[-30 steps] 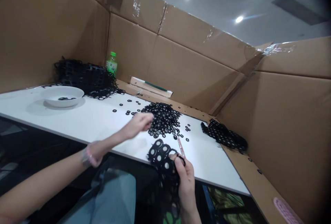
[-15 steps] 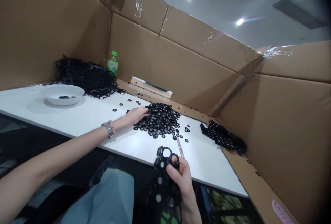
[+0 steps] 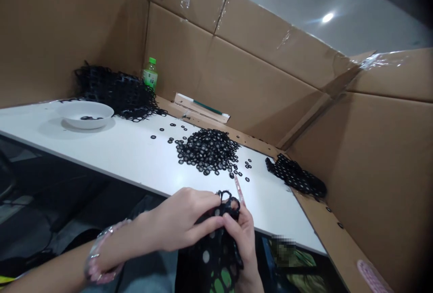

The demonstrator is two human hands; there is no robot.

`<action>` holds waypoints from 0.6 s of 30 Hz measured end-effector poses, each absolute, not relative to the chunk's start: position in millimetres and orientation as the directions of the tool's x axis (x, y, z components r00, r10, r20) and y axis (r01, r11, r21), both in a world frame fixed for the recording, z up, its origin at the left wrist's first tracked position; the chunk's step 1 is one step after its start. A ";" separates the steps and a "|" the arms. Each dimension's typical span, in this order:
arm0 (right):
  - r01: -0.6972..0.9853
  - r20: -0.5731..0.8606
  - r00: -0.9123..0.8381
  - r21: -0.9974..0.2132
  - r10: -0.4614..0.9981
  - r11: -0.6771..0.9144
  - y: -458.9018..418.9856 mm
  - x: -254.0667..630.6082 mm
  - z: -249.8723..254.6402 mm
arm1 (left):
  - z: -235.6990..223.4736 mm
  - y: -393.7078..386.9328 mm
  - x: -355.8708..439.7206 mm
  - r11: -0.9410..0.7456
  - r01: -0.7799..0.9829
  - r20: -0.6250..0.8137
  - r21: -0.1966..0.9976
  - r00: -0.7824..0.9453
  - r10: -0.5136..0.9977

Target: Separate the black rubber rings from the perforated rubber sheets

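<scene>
A black mesh piece (image 3: 211,257) with round holes hangs over the table's near edge; green shows through its lower part. My right hand (image 3: 246,236) grips its upper end, thumb in front. Against that same end press the closed thumb and fingers of my left hand (image 3: 182,216); anything small between them is hidden. Loose loops (image 3: 226,196) stick up at the mesh's top between both hands. Beyond them lies a heap of small black rings (image 3: 211,151) with pale centres, some scattered around it.
On the white table (image 3: 135,157), a white bowl (image 3: 88,114) holds a few dark pieces. Behind it rise a tangled black net pile (image 3: 118,92) and a green-capped bottle (image 3: 150,75). Folded black dotted mesh (image 3: 296,175) lies right. Cardboard walls (image 3: 264,76) enclose the table.
My left hand has left the ring heap and come back to the mesh beside my right hand. My right hand still holds the mesh. The view has shifted slightly.
</scene>
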State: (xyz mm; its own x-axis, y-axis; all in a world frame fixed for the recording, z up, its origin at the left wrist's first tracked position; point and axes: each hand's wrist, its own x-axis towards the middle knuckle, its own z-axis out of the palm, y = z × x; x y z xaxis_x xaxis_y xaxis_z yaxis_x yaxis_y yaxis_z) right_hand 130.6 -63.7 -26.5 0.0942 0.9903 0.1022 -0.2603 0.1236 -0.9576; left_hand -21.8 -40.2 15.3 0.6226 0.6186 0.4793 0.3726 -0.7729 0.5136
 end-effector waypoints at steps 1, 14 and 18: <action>-0.243 0.107 0.104 -0.961 0.989 0.129 -64.0 129.8 -26.1 | 12.8 -40.4 -21.4 -0.768 0.374 0.487 0.520 0.609 0.626; 0.083 0.024 -0.032 -0.996 0.999 0.027 -54.8 134.1 -22.1 | 4.5 -43.0 -36.4 -0.807 0.567 0.646 0.162 0.558 0.521; 0.243 0.142 0.148 -0.964 0.979 0.103 -53.6 130.2 -27.4 | -1.5 -42.0 -34.8 -0.800 0.568 0.785 0.195 0.398 0.474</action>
State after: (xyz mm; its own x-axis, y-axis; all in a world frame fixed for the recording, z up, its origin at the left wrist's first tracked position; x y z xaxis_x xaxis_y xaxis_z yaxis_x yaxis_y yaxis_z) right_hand 130.2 -53.6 -27.4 0.1476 0.9788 0.1420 0.2433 0.1032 -0.9644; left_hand -34.8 -42.0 -1.5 0.3981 0.4740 0.7854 0.5676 -0.7999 0.1950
